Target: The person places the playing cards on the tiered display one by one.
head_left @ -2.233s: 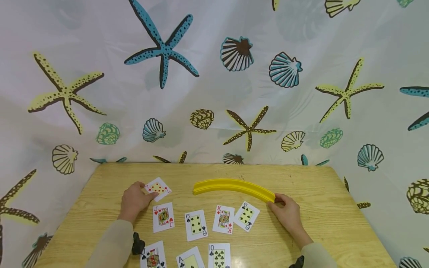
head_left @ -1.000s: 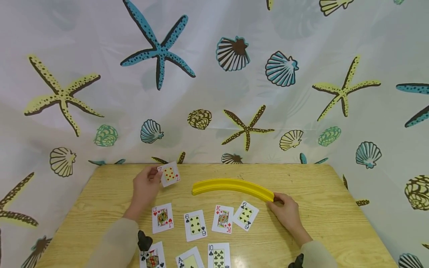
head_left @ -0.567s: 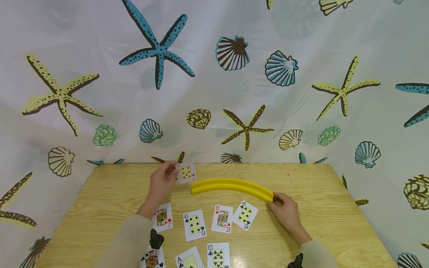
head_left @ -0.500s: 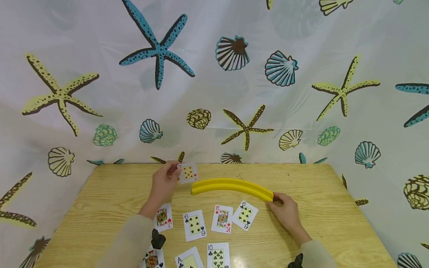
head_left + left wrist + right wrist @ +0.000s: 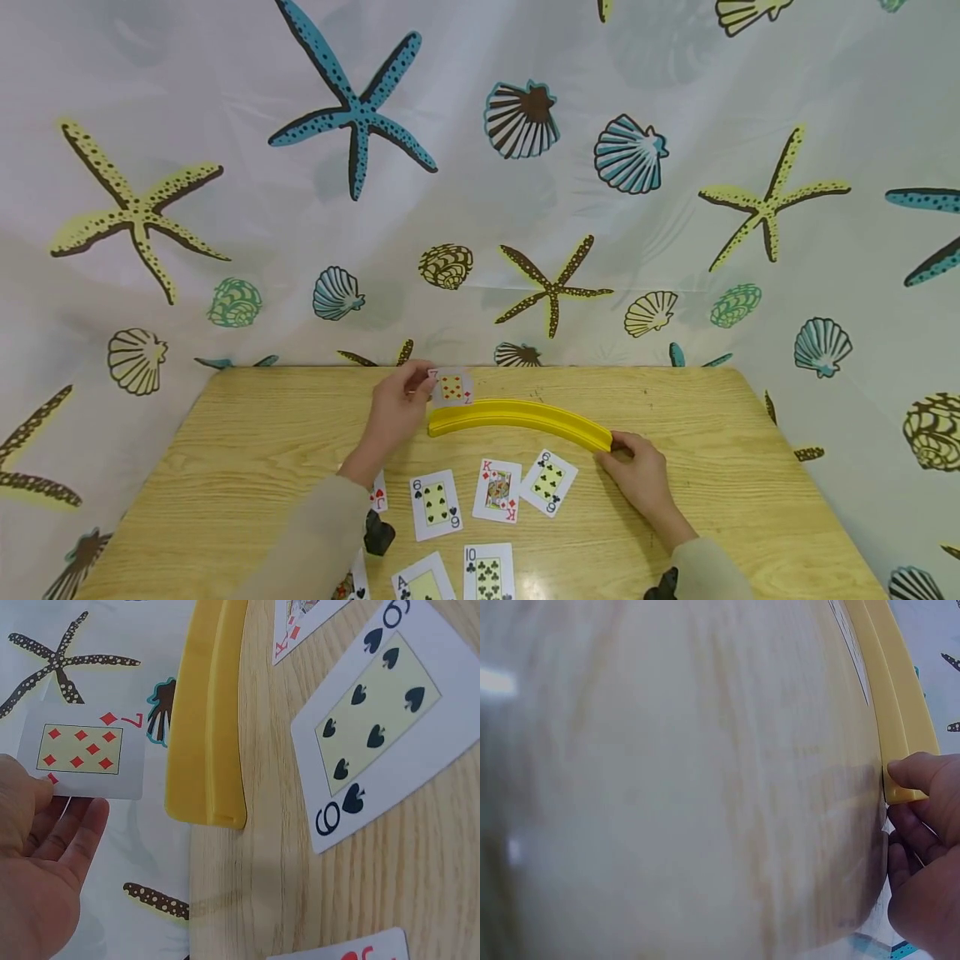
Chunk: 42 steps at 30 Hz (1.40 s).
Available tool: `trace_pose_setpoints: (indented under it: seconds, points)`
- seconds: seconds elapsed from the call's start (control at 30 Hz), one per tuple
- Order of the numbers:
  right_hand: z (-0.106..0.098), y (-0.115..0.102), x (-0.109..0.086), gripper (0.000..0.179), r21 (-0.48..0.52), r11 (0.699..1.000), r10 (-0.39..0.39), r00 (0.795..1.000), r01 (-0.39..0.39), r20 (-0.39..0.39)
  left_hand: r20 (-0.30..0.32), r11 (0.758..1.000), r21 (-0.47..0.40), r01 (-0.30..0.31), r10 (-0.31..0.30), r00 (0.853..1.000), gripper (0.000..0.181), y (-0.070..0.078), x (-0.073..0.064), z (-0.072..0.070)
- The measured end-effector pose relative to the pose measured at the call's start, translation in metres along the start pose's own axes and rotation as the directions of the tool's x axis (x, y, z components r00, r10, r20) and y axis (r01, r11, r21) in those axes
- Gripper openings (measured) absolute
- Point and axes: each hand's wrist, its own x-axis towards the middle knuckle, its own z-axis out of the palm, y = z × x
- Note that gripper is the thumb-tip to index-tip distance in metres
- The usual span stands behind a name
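Note:
My left hand (image 5: pixel 397 404) pinches a seven of diamonds playing card (image 5: pixel 452 388) by its left edge, thumb on the face and fingers behind. In the head view the card stands upright and overlaps the left end of a curved yellow card holder (image 5: pixel 525 413). The left wrist view shows a gap between the card (image 5: pixel 79 754) and the holder (image 5: pixel 206 750). At the holder's right end, my right hand (image 5: pixel 641 479) grips it with the thumb on its near side and fingers below the end in the right wrist view.
Face up on the wooden table (image 5: pixel 750 500) lie a six of spades (image 5: pixel 437 504), king of diamonds (image 5: pixel 498 492), six of clubs (image 5: pixel 549 483), ten of clubs (image 5: pixel 489 575) and an ace (image 5: pixel 423 583). My left arm partly covers two jacks. A patterned cloth (image 5: pixel 480 200) hangs behind.
My left hand has lifted the seven of diamonds off the table and carried it rightward to the holder's left end. My right hand keeps its grip in place.

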Motion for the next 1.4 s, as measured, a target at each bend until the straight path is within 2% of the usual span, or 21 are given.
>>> trace_pose_setpoints:
  seconds: [0.13,0.27,0.53,0.83,1.07,1.4]
  points:
    - [0.000,0.000,0.000,0.044,-0.003,1.000,-0.003,1.000,0.003,0.000,0.032,0.999,-0.027,-0.020,0.021,0.999,0.016,0.006,0.002,0.009]
    - [0.000,0.000,0.000,0.044,-0.007,1.000,-0.006,1.000,0.006,0.002,0.046,0.999,-0.018,-0.035,0.036,0.998,0.016,0.012,0.003,0.020]
    - [0.000,0.003,0.002,0.043,0.002,1.000,-0.011,1.000,0.011,-0.001,0.109,0.999,-0.040,-0.008,0.013,0.994,0.018,0.031,0.005,0.042]
    - [0.000,0.003,0.002,0.043,0.005,1.000,-0.012,1.000,0.012,-0.006,0.147,0.994,-0.087,-0.068,0.081,0.986,0.015,0.049,0.007,0.069]
    - [0.001,0.004,0.003,0.044,-0.006,1.000,-0.015,1.000,0.015,-0.003,0.166,0.992,-0.082,-0.093,0.106,0.980,0.016,0.057,0.008,0.088]
    - [0.000,0.003,0.003,0.042,-0.001,1.000,-0.023,1.000,0.023,-0.007,0.216,0.993,-0.082,-0.085,0.101,0.971,0.017,0.065,0.009,0.108]
